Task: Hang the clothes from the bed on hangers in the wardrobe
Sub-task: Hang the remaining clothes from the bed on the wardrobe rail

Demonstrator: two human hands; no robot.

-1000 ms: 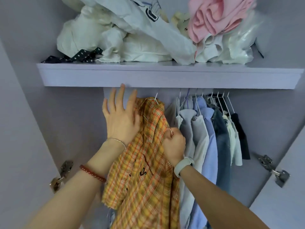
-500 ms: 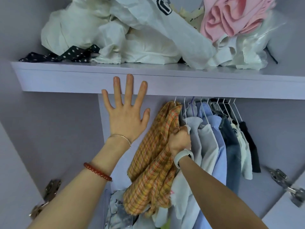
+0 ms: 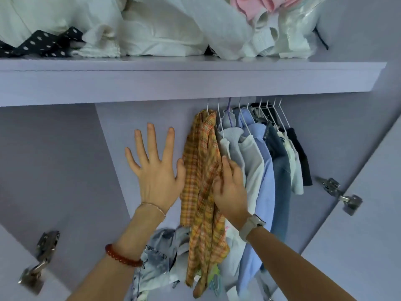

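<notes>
left hand [image 3: 157, 177] spreading flat, bare wardrobe room leftward, right hand [image 3: 230, 187] blurred, seemingly relaxed fingers touching soft orange plaid shirt [image 3: 200, 170] hanging between both

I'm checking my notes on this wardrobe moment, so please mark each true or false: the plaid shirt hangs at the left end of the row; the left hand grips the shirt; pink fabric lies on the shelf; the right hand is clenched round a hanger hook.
1. The plaid shirt hangs at the left end of the row. True.
2. The left hand grips the shirt. False: its fingers are spread beside it.
3. Pink fabric lies on the shelf. True.
4. The right hand is clenched round a hanger hook. False: it rests against the shirt, well below the hooks.
</notes>
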